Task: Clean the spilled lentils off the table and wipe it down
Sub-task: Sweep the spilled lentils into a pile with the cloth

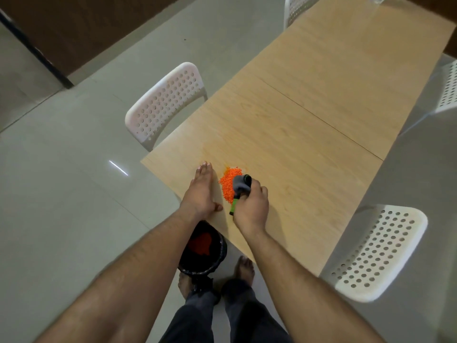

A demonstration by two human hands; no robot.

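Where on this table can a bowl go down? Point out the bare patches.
Bare wood runs beyond the lentils to the seam, and across the far table. Also bare: right of the right hand, toward the chair. Crowded: the near corner, with the left hand, pile and brush.

orange lentils (228, 183) heaped on table (309, 115), near edge

1. This looks like a dining or canteen-style room indoors: a long light-wood counter (309, 115), made of two tops butted end to end, runs down the middle.
2. White plastic chairs with perforated backs (165, 102) stand along both sides (at least four show, some only partly).
3. The floor (61, 181) is large glossy pale tiles, and a dark brown wall panel (86, 26) edges it.
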